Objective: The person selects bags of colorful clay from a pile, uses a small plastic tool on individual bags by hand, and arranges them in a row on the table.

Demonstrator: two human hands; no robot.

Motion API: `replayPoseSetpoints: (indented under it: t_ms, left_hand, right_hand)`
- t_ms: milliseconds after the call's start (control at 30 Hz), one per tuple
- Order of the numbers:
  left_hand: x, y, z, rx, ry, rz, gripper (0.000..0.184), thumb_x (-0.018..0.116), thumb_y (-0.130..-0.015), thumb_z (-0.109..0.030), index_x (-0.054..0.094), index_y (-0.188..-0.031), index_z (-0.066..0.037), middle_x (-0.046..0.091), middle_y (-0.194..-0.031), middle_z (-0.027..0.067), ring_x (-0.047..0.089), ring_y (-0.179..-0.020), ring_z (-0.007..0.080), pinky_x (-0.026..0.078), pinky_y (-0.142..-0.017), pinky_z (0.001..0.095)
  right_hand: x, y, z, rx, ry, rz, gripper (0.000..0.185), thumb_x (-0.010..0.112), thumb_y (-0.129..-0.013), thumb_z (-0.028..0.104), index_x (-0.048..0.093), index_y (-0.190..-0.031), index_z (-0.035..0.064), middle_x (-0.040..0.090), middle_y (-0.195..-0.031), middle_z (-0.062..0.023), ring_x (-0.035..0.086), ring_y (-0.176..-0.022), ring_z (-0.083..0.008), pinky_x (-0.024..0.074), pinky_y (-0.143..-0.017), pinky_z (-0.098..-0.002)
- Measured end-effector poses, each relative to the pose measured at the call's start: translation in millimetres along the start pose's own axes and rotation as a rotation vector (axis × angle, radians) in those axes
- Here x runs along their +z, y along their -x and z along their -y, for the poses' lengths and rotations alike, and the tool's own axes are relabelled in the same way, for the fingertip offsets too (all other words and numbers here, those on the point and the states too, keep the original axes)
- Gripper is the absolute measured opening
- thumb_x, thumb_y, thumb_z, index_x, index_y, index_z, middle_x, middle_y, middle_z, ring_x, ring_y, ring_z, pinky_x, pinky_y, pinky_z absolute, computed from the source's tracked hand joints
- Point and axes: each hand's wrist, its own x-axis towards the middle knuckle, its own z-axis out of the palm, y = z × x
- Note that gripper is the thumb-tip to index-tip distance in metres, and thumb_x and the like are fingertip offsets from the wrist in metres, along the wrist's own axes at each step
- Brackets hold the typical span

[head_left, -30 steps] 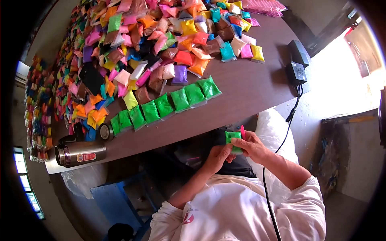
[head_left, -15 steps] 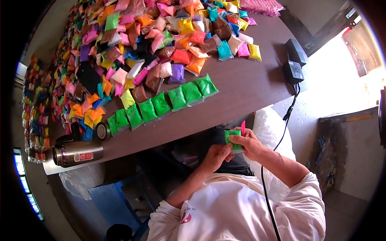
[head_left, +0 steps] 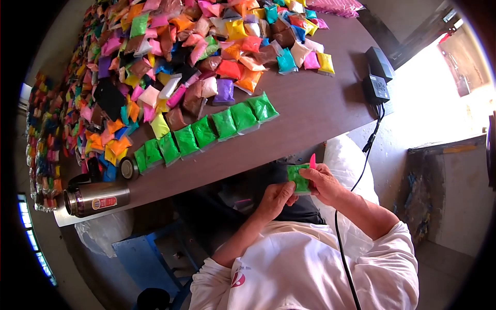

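Over my lap, just off the table's front edge, I hold a small green packet (head_left: 298, 178) in a clear wrapper. My left hand (head_left: 278, 198) pinches its lower left side between thumb and fingers. My right hand (head_left: 325, 183) grips its right side, the thumb lying on its face. A pink pointed blade-like piece (head_left: 312, 161) sticks up from the right hand; its lower end is hidden by the fingers. On the table, a row of several similar green packets (head_left: 223, 124) lies slanting along the front edge.
A big pile of coloured packets (head_left: 201, 62) covers the back and left of the brown table (head_left: 310, 103). A steel flask (head_left: 98, 198) lies at the left corner, its round lid (head_left: 128, 168) nearby. Black boxes (head_left: 376, 89) with a cable stand right. A blue chair (head_left: 139, 256) is below.
The right thumb has shifted to the right across the packet, so more of its green face shows. Both hands still hold it. The camera view has moved slightly.
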Motion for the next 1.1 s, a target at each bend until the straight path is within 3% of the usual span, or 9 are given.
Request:
replayPoseSetpoints:
  t_ms: [33,67,267,333,467,633,900,967,1100]
  left_hand:
    - [0.8,0.1,-0.2,0.0,0.001,0.0,0.048,0.046,-0.096,-0.042,0.057,-0.07,-0.004,0.053,-0.063,-0.0004,0.046,-0.058,0.0054,0.038,-0.054,0.0213]
    - [1.6,0.2,-0.5,-0.004,-0.008,0.006,0.047,0.046,-0.096,-0.042,0.057,-0.07,-0.004,0.052,-0.062,-0.0006,0.045,-0.058,0.0052,0.037,-0.054,0.0212]
    - [0.2,-0.7,-0.8,-0.004,-0.042,-0.024,0.047,0.046,-0.096,-0.041,0.057,-0.07,-0.004,0.051,-0.061,-0.0009,0.044,-0.057,0.0051,0.036,-0.054,0.021]
    - [0.5,-1.3,-3.9,-0.006,-0.057,-0.022,0.047,0.046,-0.096,-0.042,0.057,-0.07,-0.004,0.051,-0.061,-0.0009,0.044,-0.057,0.0051,0.036,-0.054,0.021]
    - [-0.2,-1.0,-2.9,-0.003,-0.038,-0.006,0.047,0.047,-0.096,-0.042,0.058,-0.071,-0.004,0.051,-0.062,-0.001,0.044,-0.058,0.0046,0.035,-0.053,0.0206]
    - [-0.5,-0.3,-5.4,0.03,-0.03,-0.034,0.046,0.047,-0.096,-0.042,0.058,-0.072,-0.004,0.051,-0.063,-0.0013,0.044,-0.058,0.0046,0.034,-0.053,0.0202]
    - [1.0,-0.4,-4.5,-0.044,0.025,-0.027,0.046,0.049,-0.094,-0.043,0.058,-0.072,-0.005,0.052,-0.065,-0.0014,0.045,-0.059,0.0047,0.037,-0.055,0.0202]
    - [0.2,-0.1,-5.3,-0.037,0.036,-0.025,0.045,0.049,-0.094,-0.043,0.058,-0.072,-0.005,0.052,-0.066,-0.0013,0.046,-0.059,0.0048,0.038,-0.055,0.0205]
    - [2.5,3.8,-0.6,-0.047,0.008,-0.005,0.043,0.051,-0.094,-0.041,0.058,-0.072,-0.004,0.052,-0.065,-0.0007,0.047,-0.059,0.0055,0.038,-0.054,0.0213]
  right_hand:
    - [1.0,0.5,-1.5,-0.052,0.029,-0.018,0.024,0.052,-0.093,0.023,0.062,-0.084,0.0029,0.058,-0.068,-0.0023,0.036,-0.045,-0.0037,0.0249,-0.041,-0.0201]
    - [2.0,1.2,-1.7,-0.052,0.03,-0.018,0.024,0.052,-0.093,0.023,0.062,-0.084,0.0029,0.058,-0.068,-0.0023,0.036,-0.045,-0.0037,0.0249,-0.041,-0.0201]
    - [11.2,9.0,12.5,0.089,0.07,-0.108,0.019,0.054,-0.092,0.02,0.062,-0.085,0.0041,0.058,-0.066,0.0005,0.039,-0.047,-0.0034,0.0266,-0.041,-0.0197]
    - [6.4,7.1,5.1,-0.028,0.144,-0.001,0.017,0.056,-0.091,0.019,0.061,-0.085,0.0047,0.059,-0.068,0.0003,0.041,-0.047,-0.0039,0.0267,-0.042,-0.0195]
    - [14.7,7.4,3.8,-0.12,0.097,-0.031,0.016,0.058,-0.09,0.02,0.062,-0.087,0.005,0.061,-0.069,-0.0001,0.043,-0.049,-0.0041,0.0266,-0.042,-0.0199]
    - [15.8,10.7,12.9,0.08,0.221,-0.024,0.022,0.059,-0.09,0.025,0.063,-0.084,0.0052,0.062,-0.069,-0.0004,0.043,-0.049,-0.004,0.0269,-0.042,-0.0204]
    - [25.2,14.2,12.8,-0.187,0.187,0.04,0.028,0.059,-0.091,0.033,0.063,-0.083,0.0073,0.062,-0.068,-0.0005,0.047,-0.052,-0.0039,0.0285,-0.043,-0.0201]
    - [16.0,10.7,4.6,-0.044,0.249,-0.053,0.026,0.058,-0.091,0.029,0.061,-0.082,0.005,0.062,-0.067,-0.0026,0.055,-0.057,-0.0079,0.0387,-0.046,-0.0213]
    - [18.9,11.0,-0.6,-0.065,0.145,-0.094,0.023,0.059,-0.092,0.027,0.061,-0.08,0.0081,0.062,-0.07,-0.0011,0.054,-0.052,-0.0066,0.0321,-0.04,-0.0193]
